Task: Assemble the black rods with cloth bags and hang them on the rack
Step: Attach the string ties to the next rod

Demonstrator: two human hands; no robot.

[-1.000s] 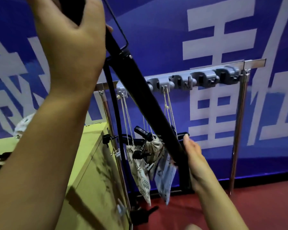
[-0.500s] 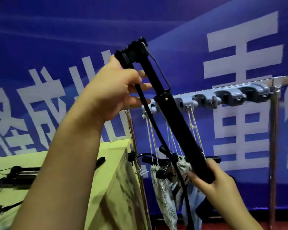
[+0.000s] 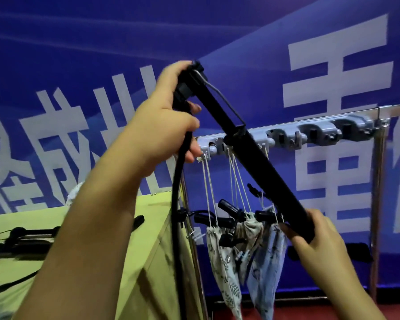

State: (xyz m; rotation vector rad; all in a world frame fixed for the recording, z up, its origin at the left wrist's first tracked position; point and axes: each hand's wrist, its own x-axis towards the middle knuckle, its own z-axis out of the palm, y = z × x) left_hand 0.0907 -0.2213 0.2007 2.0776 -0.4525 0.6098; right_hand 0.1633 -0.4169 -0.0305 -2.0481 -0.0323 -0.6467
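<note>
Person holds one black rod [image 3: 252, 153] diagonally in front of the rack [image 3: 293, 135], top end up-left, bottom end down-right.

Left hand [image 3: 162, 125]: grip curled round the rod's top end, with the black strap [image 3: 177, 204] that hangs from there running down under the fingers. Probably holding high so the strap hangs clear of the rod.

Right hand [image 3: 316, 239]: grip wrapped round the rod's bottom end, thumb on the near face. Two-ended hold gives control of the tilt, likely needed to line the rod up with a clip.

Thin wire bail [image 3: 226, 100] sits along the upper section of the rod. Can't tell what it's for.

Rack: grey clip bar [image 3: 321, 132] on chrome posts, right-hand clips look free. Cloth bags [image 3: 224, 262] already hang by drawstrings from the left end, black rod ends sticking out of their mouths, so some sets look done.

The held rod has no bag on it that shows, so judged to be at the assembly step, not hanging.

Desk [image 3: 102, 227] with green cover at left carries more black rods [image 3: 21, 236], not yet bagged.

Risk: the dangling strap is close to the hung drawstrings and could snag.
</note>
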